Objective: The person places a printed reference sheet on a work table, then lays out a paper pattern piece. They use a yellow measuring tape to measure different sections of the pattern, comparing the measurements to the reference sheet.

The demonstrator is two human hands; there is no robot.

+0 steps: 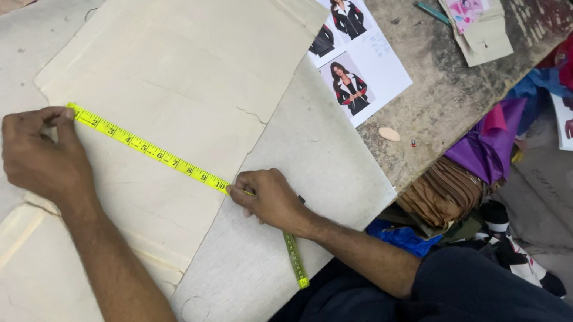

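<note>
A yellow measuring tape (151,152) lies stretched tight across a cream paper pattern piece (175,57) on the table. My left hand (43,154) pins the tape's far end at the pattern's left edge with fingers curled. At the pattern's lower right edge my right hand (269,199) pinches the tape against the paper. The tape's loose tail (294,257) hangs past that hand toward the table's front edge.
More cream pattern sheets (13,289) lie under and beside the measured one. A printed sheet with jacket photos (370,67) rests to the right, near a small chalk piece (389,134). Paper envelopes (481,29) and heaps of coloured fabric (493,143) crowd the right side.
</note>
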